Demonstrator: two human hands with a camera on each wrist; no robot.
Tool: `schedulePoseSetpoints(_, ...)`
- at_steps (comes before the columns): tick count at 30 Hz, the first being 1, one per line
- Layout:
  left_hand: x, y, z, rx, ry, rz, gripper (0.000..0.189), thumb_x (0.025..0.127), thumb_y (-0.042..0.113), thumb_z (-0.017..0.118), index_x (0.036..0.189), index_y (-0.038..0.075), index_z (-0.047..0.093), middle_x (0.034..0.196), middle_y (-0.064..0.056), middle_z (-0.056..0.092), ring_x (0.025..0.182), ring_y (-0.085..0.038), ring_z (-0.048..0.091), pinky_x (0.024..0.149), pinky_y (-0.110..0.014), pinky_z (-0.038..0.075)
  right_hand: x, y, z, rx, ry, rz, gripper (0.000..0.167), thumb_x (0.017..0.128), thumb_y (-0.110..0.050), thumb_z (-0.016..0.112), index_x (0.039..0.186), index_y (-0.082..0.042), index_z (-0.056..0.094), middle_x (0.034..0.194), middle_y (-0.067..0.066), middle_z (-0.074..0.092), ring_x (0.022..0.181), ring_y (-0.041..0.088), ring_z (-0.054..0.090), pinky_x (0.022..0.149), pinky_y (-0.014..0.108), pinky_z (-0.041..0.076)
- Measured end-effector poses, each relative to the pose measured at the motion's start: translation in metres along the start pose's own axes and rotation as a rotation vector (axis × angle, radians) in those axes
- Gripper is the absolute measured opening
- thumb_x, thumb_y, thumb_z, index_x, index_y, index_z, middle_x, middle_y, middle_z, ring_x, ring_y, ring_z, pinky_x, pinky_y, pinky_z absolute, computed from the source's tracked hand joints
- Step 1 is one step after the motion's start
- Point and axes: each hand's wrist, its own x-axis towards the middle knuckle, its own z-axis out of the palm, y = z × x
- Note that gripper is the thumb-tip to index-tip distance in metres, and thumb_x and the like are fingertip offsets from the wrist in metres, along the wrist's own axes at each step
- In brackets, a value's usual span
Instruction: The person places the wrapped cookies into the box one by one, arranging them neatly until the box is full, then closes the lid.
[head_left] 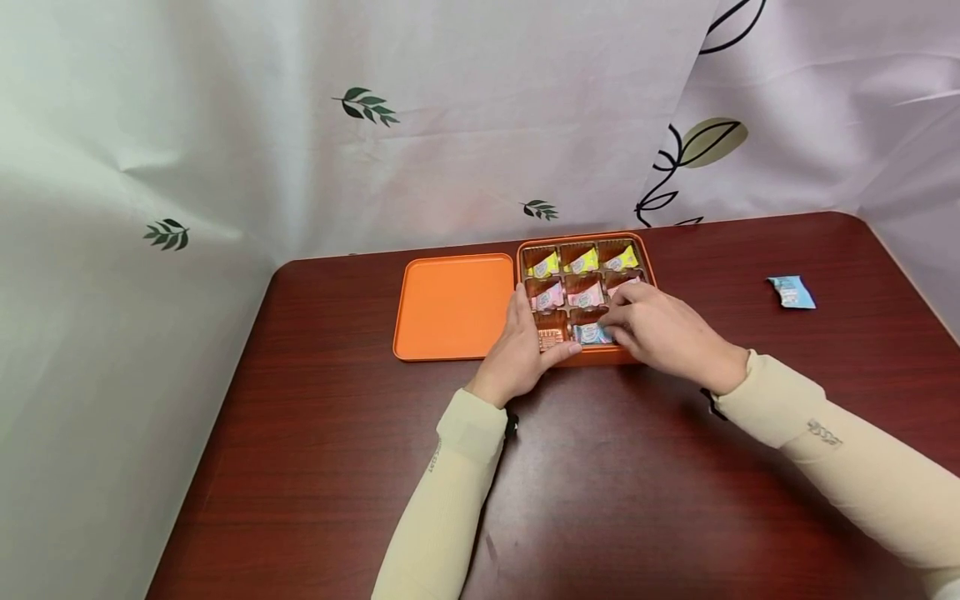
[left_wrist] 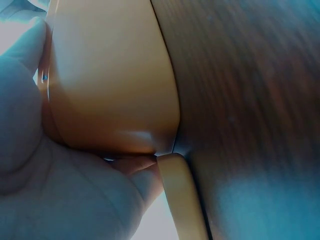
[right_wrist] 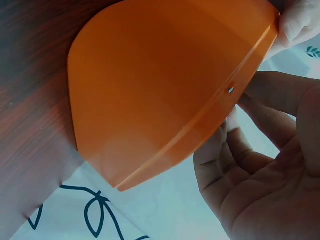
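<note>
An orange box (head_left: 587,357) holds a clear divided tray with small wrapped candies: yellow in the back row, pink in the middle row. In the front middle compartment lies a blue-wrapped candy (head_left: 590,334). My right hand (head_left: 667,333) reaches over the front right of the box and pinches this candy at its right end; the fingertips are partly hidden behind the rim in the right wrist view. My left hand (head_left: 517,354) rests against the box's front left corner, fingers straight along the left side and thumb across the front rim.
An orange lid (head_left: 455,308) lies flat against the box's left side. Another blue-wrapped candy (head_left: 793,292) lies apart on the dark red table (head_left: 337,467) to the right. A pale patterned curtain (head_left: 465,125) hangs behind the table.
</note>
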Motion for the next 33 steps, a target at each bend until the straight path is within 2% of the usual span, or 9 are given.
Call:
schedulePoseSetpoints(9, 0.000, 0.000, 0.001, -0.006, -0.004, -0.021, 0.118, 0.091, 0.061, 0.063, 0.159, 0.009, -0.017, 0.167, -0.017, -0.009, 0.153, -0.026, 0.010, 0.116, -0.040, 0.031, -0.006, 0.007, -0.002, 0.010, 0.059, 0.025, 0.017, 0.086, -0.006, 0.077, 0.103, -0.002, 0.078, 0.093, 0.007, 0.061, 0.085, 0.025, 0.057, 0.071, 0.041, 0.050)
schedulePoseSetpoints(22, -0.001, 0.001, 0.001, -0.021, -0.004, -0.025, 0.118, 0.090, 0.062, 0.063, 0.159, 0.011, -0.018, 0.168, -0.015, -0.011, 0.153, -0.025, 0.007, 0.115, -0.041, 0.033, -0.017, 0.015, -0.011, -0.003, 0.081, 0.099, 0.021, 0.085, -0.004, 0.076, 0.106, -0.001, 0.075, 0.100, 0.014, 0.063, 0.092, 0.031, 0.059, 0.078, 0.049, 0.051)
schedulePoseSetpoints(33, -0.001, 0.000, 0.001, -0.017, -0.007, -0.016, 0.117, 0.091, 0.062, 0.062, 0.159, 0.010, -0.018, 0.167, -0.016, -0.012, 0.153, -0.025, 0.007, 0.115, -0.041, 0.032, -0.029, 0.030, -0.015, -0.021, 0.106, 0.132, 0.025, 0.085, -0.003, 0.076, 0.110, 0.000, 0.074, 0.106, 0.015, 0.065, 0.096, 0.032, 0.061, 0.080, 0.049, 0.051)
